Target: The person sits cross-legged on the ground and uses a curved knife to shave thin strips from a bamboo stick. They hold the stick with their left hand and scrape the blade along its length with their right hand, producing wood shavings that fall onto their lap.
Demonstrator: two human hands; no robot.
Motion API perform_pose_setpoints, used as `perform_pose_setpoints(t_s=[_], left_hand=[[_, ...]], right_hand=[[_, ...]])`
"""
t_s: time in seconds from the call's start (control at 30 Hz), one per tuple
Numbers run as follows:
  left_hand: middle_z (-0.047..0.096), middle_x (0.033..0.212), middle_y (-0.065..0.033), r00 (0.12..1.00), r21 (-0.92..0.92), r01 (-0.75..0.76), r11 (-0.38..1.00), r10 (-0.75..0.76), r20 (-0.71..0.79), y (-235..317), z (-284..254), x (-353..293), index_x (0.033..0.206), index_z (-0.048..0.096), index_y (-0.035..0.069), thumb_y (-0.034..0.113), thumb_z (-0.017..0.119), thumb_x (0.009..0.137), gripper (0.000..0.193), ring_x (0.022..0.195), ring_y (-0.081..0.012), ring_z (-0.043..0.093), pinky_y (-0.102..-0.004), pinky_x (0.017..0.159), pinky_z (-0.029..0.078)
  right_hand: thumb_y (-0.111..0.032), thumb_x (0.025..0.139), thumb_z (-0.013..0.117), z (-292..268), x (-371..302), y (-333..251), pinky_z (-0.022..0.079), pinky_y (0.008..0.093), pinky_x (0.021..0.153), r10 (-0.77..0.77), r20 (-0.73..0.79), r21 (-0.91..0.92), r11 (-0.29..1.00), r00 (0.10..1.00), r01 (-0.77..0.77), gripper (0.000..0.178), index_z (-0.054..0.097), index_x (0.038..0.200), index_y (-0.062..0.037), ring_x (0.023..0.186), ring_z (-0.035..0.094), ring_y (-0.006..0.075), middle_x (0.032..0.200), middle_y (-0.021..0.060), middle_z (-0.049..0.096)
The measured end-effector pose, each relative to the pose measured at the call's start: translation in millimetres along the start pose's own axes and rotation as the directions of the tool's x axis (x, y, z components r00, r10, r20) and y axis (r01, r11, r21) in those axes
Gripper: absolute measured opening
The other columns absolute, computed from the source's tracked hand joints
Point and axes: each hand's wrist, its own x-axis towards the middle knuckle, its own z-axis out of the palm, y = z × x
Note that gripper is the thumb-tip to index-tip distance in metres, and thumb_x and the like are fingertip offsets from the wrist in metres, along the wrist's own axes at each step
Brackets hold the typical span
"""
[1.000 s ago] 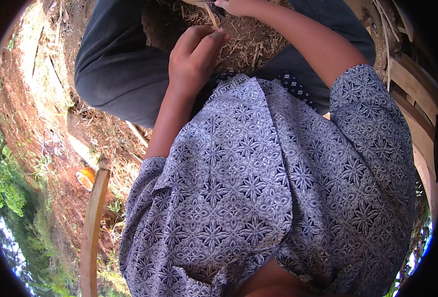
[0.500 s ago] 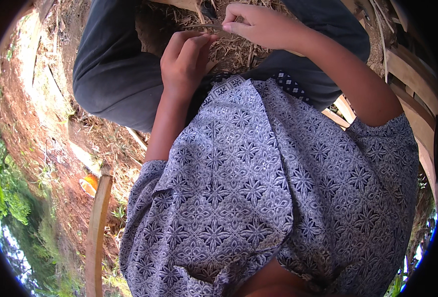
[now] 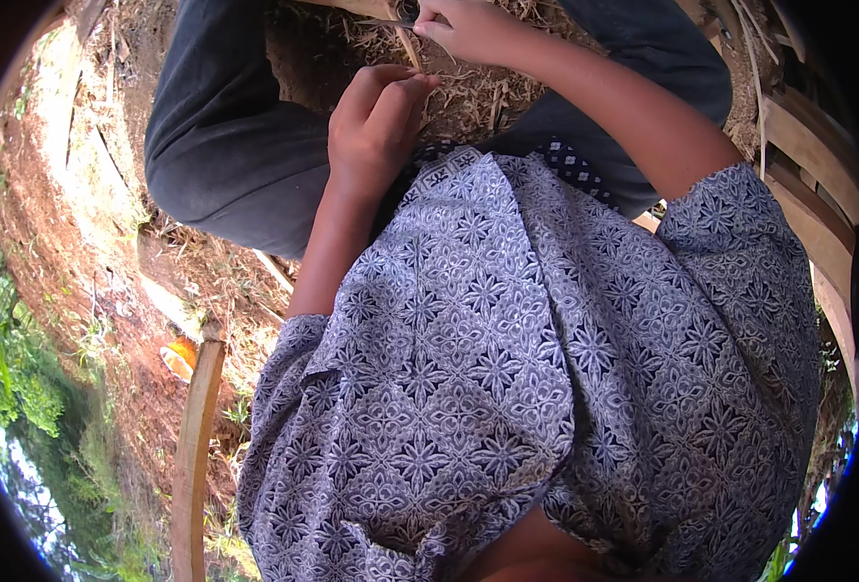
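Note:
My right hand (image 3: 468, 31), at the top of the view, is closed around a knife whose thin dark blade (image 3: 387, 23) points left; its handle is hidden in my fingers. Lower and to the left, my left hand (image 3: 376, 121) has its fingers pinched together on a thin pale wooden strip (image 3: 409, 48). The strip slants up from the fingertips toward the blade. Whether blade and strip touch, I cannot tell. Both hands are over the ground between my bent legs.
Pale wood shavings (image 3: 487, 92) lie between my dark trouser legs (image 3: 226, 145). A wooden post (image 3: 194, 456) stands at the lower left, beside an orange and white object (image 3: 179, 357). Curved timber pieces (image 3: 812, 155) line the right side.
My right hand has moved up and left with the knife, away from the left fingertips. My left hand has shifted slightly right, and more of the strip shows.

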Motion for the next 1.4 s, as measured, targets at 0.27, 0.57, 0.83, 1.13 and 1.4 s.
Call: perform_pose_setpoints(t_s=[0.27, 0.57, 0.83, 1.13, 1.4], left_hand=[[0.071, 0.091, -0.0099, 0.997, 0.029, 0.014, 0.999, -0.011, -0.080, -3, -3, 4, 0.094, 0.068, 0.006, -0.004, 0.085, 0.079, 0.025, 0.078, -0.0222, 0.071, -0.0310, 0.061, 0.057], [0.071, 0.096, -0.0108, 1.000, -0.005, 0.008, 1.000, -0.008, -0.021, 8, -7, 8, 0.099, 0.070, 0.006, -0.007, 0.080, 0.081, 0.024, 0.081, -0.0248, 0.072, -0.0323, 0.065, 0.058], [0.070, 0.100, -0.0114, 0.996, -0.012, -0.004, 1.000, 0.005, 0.091, 9, -6, 4, 0.099, 0.071, 0.006, -0.010, 0.074, 0.076, 0.028, 0.087, -0.0259, 0.073, -0.0343, 0.070, 0.059], [0.070, 0.098, -0.0098, 0.996, -0.022, -0.005, 1.000, 0.007, 0.088, 9, -6, 5, 0.101, 0.072, 0.007, -0.008, 0.077, 0.075, 0.031, 0.083, -0.0248, 0.071, -0.0344, 0.068, 0.059], [0.069, 0.094, -0.0091, 1.000, 0.014, 0.014, 1.000, -0.014, -0.017, 3, -4, 4, 0.103, 0.073, 0.007, -0.005, 0.084, 0.076, 0.032, 0.080, -0.0227, 0.070, -0.0332, 0.064, 0.057]], right_hand=[[-0.023, 0.096, 0.067, -4, 25, 12, 0.054, 0.0421, 0.076, 0.107, -0.054, 0.037, 0.994, 0.993, -0.105, 0.019, 0.068, 0.098, -0.0045, 0.084, 0.070, 0.0289, 0.088, 0.0170, 0.072], [-0.028, 0.098, 0.063, -80, -51, -74, 0.053, 0.0455, 0.082, 0.039, 0.229, -0.106, 0.994, 0.973, -0.015, 0.025, 0.066, 0.104, -0.0038, 0.093, 0.070, 0.0365, 0.096, 0.0203, 0.072], [-0.027, 0.097, 0.066, -51, -39, -42, 0.054, 0.0471, 0.079, -0.033, 0.147, -0.090, 0.995, 0.989, 0.047, 0.023, 0.067, 0.103, -0.0046, 0.091, 0.070, 0.0381, 0.094, 0.0209, 0.072], [-0.026, 0.097, 0.066, 2, 15, 14, 0.054, 0.0476, 0.074, 0.171, -0.082, -0.138, 0.974, 0.982, -0.181, 0.021, 0.067, 0.099, -0.0057, 0.082, 0.071, 0.0341, 0.086, 0.0199, 0.070], [-0.027, 0.099, 0.065, -17, -17, -13, 0.053, 0.0398, 0.078, 0.088, 0.002, 0.204, 0.975, 0.996, -0.086, 0.024, 0.067, 0.101, -0.0031, 0.086, 0.068, 0.0228, 0.091, 0.0133, 0.070]])
